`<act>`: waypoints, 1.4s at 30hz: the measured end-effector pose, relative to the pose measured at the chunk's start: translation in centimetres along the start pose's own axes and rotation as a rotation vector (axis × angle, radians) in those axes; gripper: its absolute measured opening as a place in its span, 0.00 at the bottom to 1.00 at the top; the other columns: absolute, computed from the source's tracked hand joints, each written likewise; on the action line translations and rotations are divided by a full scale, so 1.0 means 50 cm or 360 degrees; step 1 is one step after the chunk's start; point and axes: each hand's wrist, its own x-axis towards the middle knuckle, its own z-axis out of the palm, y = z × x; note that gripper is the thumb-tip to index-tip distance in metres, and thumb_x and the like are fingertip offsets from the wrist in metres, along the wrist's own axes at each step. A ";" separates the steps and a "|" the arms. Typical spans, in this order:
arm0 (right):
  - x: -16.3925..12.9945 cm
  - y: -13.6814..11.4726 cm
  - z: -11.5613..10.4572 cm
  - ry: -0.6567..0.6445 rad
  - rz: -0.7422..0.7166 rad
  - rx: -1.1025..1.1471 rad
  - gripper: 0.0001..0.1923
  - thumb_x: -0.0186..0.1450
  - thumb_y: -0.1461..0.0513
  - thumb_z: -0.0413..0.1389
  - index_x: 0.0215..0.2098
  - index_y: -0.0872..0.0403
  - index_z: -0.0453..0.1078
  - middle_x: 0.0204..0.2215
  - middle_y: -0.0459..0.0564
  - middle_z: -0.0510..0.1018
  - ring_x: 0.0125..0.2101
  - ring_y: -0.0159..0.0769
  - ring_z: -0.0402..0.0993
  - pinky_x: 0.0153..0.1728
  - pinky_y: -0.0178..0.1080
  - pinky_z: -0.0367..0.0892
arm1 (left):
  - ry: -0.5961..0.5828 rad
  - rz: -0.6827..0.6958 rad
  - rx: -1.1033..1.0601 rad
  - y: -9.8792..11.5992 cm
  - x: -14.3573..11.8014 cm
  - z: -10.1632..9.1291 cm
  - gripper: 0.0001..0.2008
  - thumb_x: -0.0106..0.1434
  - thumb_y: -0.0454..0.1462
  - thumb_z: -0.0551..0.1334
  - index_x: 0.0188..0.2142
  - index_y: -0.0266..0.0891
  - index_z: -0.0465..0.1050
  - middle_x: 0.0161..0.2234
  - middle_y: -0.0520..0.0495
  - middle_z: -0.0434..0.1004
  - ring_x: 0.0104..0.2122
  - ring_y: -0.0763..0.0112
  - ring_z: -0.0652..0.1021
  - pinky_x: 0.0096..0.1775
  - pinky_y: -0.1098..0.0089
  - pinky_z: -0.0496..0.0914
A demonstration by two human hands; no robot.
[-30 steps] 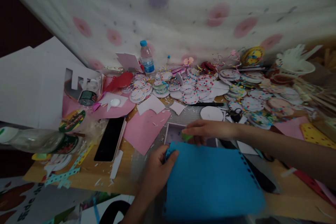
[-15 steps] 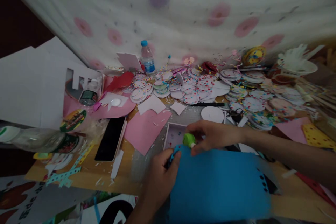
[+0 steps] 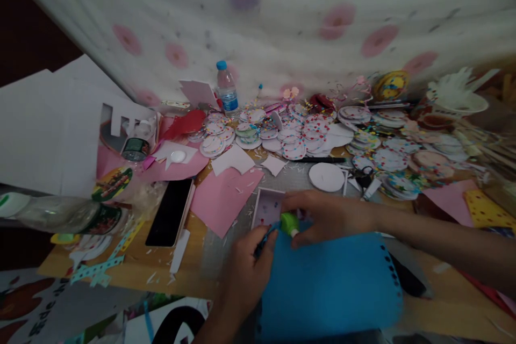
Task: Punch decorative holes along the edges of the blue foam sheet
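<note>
A blue sheet [image 3: 326, 285] with dark punched holes along its right and left edges lies toward me over the table's front. My left hand [image 3: 249, 266] pinches its upper left corner, where a dark-spotted strip curls between thumb and fingers. My right hand [image 3: 322, 215] is closed around a small green craft punch [image 3: 288, 223] set at the sheet's top edge, close to my left fingers. How far the sheet goes into the punch is hidden. Just behind the punch stands a shallow white box [image 3: 266, 207] with small coloured bits inside.
Behind are many decorated paper discs [image 3: 310, 134] in stacks, a water bottle [image 3: 228, 91] and a black pen [image 3: 320, 160]. Scissors [image 3: 365, 174] lie beyond my right arm. A phone [image 3: 170, 212], pink paper [image 3: 226, 199] and a lying bottle [image 3: 64, 215] are at left.
The blue sheet's right side has swung left and toward me, showing more holes along that edge. The punch tilts slightly differently and my right hand has dropped a little; my left hand keeps its grip.
</note>
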 end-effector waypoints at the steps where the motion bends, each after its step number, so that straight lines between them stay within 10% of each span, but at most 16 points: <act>1: 0.001 -0.001 0.000 -0.0024 0.0055 0.0000 0.17 0.55 0.54 0.64 0.38 0.55 0.72 0.32 0.46 0.73 0.32 0.32 0.67 0.31 0.33 0.62 | -0.0011 -0.0001 -0.0008 0.001 0.000 -0.001 0.17 0.66 0.45 0.54 0.29 0.37 0.72 0.21 0.54 0.64 0.23 0.74 0.66 0.25 0.75 0.58; 16: 0.002 -0.018 0.012 0.0032 0.0032 -0.0218 0.12 0.53 0.62 0.66 0.34 0.59 0.73 0.28 0.48 0.74 0.29 0.33 0.68 0.30 0.34 0.61 | -0.0020 0.0101 0.0123 -0.001 0.009 0.002 0.15 0.66 0.42 0.55 0.27 0.37 0.72 0.20 0.54 0.68 0.22 0.75 0.69 0.24 0.76 0.59; 20: 0.000 -0.026 0.016 0.0074 0.0019 -0.0353 0.12 0.53 0.62 0.66 0.34 0.57 0.73 0.28 0.46 0.76 0.30 0.34 0.70 0.33 0.36 0.60 | -0.0008 0.0038 -0.0076 0.008 0.012 -0.004 0.10 0.63 0.41 0.58 0.39 0.39 0.75 0.34 0.49 0.79 0.35 0.69 0.77 0.36 0.74 0.69; 24: 0.000 -0.031 0.022 0.0111 0.0004 -0.0387 0.12 0.52 0.63 0.64 0.35 0.55 0.72 0.33 0.48 0.78 0.35 0.38 0.73 0.39 0.41 0.60 | -0.0142 -0.0016 -0.0185 0.023 0.018 -0.009 0.28 0.50 0.41 0.71 0.51 0.42 0.71 0.47 0.47 0.78 0.47 0.61 0.77 0.47 0.67 0.70; 42: -0.009 -0.007 0.023 0.0239 0.0091 0.0003 0.12 0.57 0.59 0.61 0.38 0.56 0.71 0.29 0.47 0.74 0.30 0.34 0.68 0.32 0.36 0.61 | -0.0184 -0.0191 -0.0473 0.014 0.021 -0.015 0.21 0.54 0.44 0.67 0.47 0.41 0.74 0.38 0.49 0.80 0.36 0.68 0.78 0.35 0.73 0.71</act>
